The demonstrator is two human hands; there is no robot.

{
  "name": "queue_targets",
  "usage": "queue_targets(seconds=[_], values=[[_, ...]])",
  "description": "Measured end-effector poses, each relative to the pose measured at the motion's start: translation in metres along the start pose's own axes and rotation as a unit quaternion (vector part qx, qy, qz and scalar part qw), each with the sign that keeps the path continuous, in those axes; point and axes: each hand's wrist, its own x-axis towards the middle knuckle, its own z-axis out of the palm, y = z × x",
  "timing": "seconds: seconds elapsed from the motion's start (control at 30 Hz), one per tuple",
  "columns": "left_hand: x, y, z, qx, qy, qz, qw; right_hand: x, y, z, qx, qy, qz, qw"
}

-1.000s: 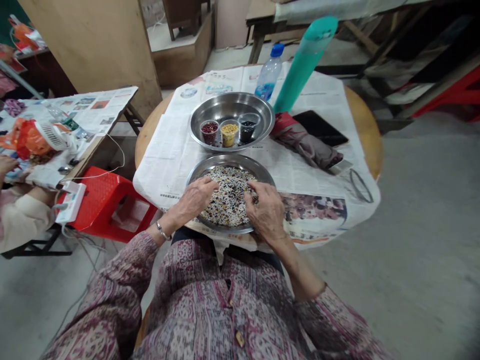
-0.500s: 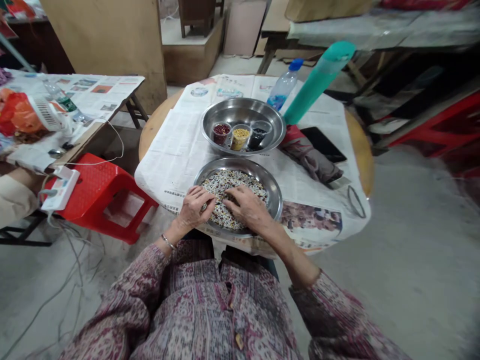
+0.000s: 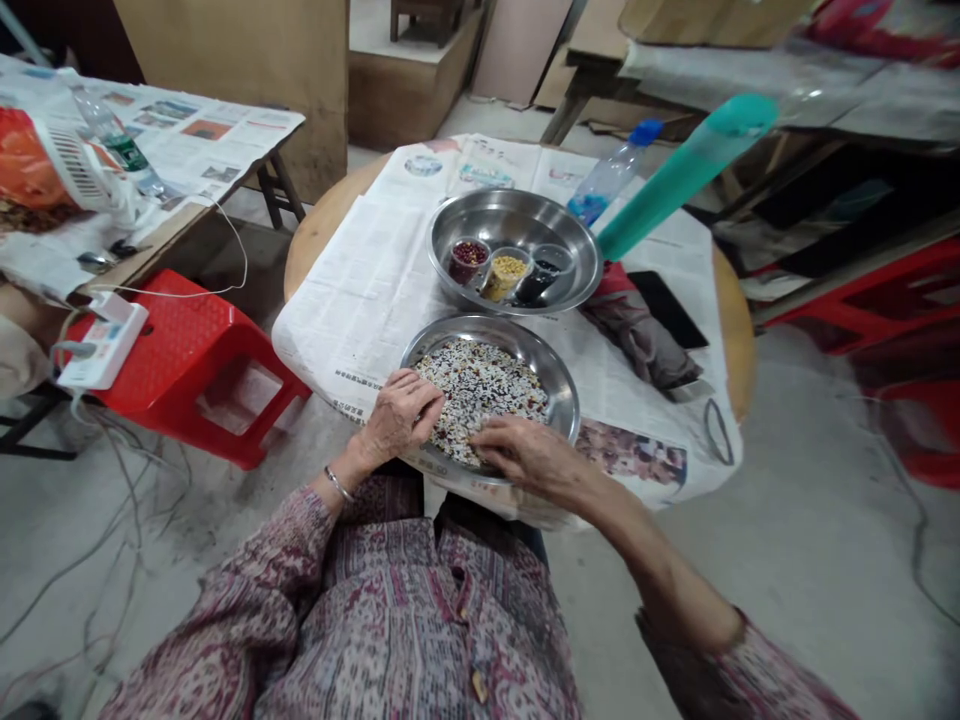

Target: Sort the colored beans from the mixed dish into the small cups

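Observation:
A shallow steel basin [image 3: 566, 395] near the table's front edge holds mixed white, black and yellow grains and beans [image 3: 487, 385]. My left hand [image 3: 401, 415] is closed over the basin's left rim, fingers curled in; whatever they hold is hidden. At the near side of the grains, my right hand [image 3: 529, 455] has its thumb and fingertips pinched together, low over the mix. Behind stands a second steel basin [image 3: 517, 205] with three clear cups: dark red beans [image 3: 469, 258], yellow beans [image 3: 506, 275] and black beans [image 3: 541, 280].
Newspaper [image 3: 352, 290] covers the round table. A bottle with a blue cap [image 3: 611, 175], a green tube [image 3: 690, 175], a folded umbrella [image 3: 645, 330] and a dark flat object [image 3: 667, 308] lie right. A red stool [image 3: 191, 340] bearing a power strip [image 3: 105, 345] stands left.
My right hand has moved back toward the near rim, away from the middle of the grains. The left hand stays at the left rim. The whole view has shifted slightly.

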Motion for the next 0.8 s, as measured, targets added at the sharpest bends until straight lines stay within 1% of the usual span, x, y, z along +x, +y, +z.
queue_targets(seconds=[0.07,0.13,0.17,0.2,0.23,0.33,0.4,0.43,0.5,0.53,0.63,0.7,0.77,0.8], values=[[0.0,0.0,0.0,0.002,-0.006,-0.01,1.0,0.014,-0.002,0.004,-0.014,0.076,0.011,0.997],[-0.001,0.0,0.0,0.003,-0.012,-0.022,1.0,0.025,-0.003,0.006,-0.038,0.151,0.034,0.987],[-0.001,0.001,0.0,0.001,-0.014,-0.027,1.0,0.028,-0.003,0.007,-0.046,0.172,0.031,0.984],[-0.001,0.001,0.0,-0.001,-0.016,-0.032,0.999,0.03,-0.004,0.007,-0.05,0.177,0.012,0.983],[-0.002,0.001,0.0,-0.002,-0.017,-0.036,0.999,0.031,-0.006,0.008,-0.053,0.169,-0.019,0.984],[-0.003,0.001,0.0,-0.001,-0.015,-0.045,0.999,0.034,-0.015,0.011,-0.061,0.128,-0.117,0.983],[-0.003,0.001,0.0,0.005,-0.012,-0.043,0.999,0.039,-0.018,0.014,-0.077,0.117,-0.147,0.979],[-0.003,0.001,0.0,0.008,-0.014,-0.041,0.999,0.043,-0.017,0.014,-0.089,0.12,-0.148,0.978],[-0.002,0.0,0.0,0.012,-0.019,-0.039,0.999,0.05,-0.01,0.012,-0.114,0.135,-0.125,0.976],[-0.001,0.0,-0.001,0.013,-0.021,-0.038,0.999,0.053,-0.004,0.01,-0.123,0.151,-0.099,0.976],[0.0,0.001,-0.002,0.012,-0.018,-0.032,0.999,0.056,0.02,0.003,-0.121,0.216,0.014,0.969],[0.001,0.001,-0.002,0.008,-0.015,-0.031,0.999,0.054,0.034,-0.001,-0.103,0.258,0.092,0.956],[0.001,0.001,-0.002,0.003,-0.017,-0.036,0.999,0.053,0.041,-0.001,-0.092,0.277,0.143,0.946],[0.001,0.001,-0.002,-0.001,-0.018,-0.04,0.999,0.052,0.04,0.0,-0.089,0.277,0.153,0.945]])
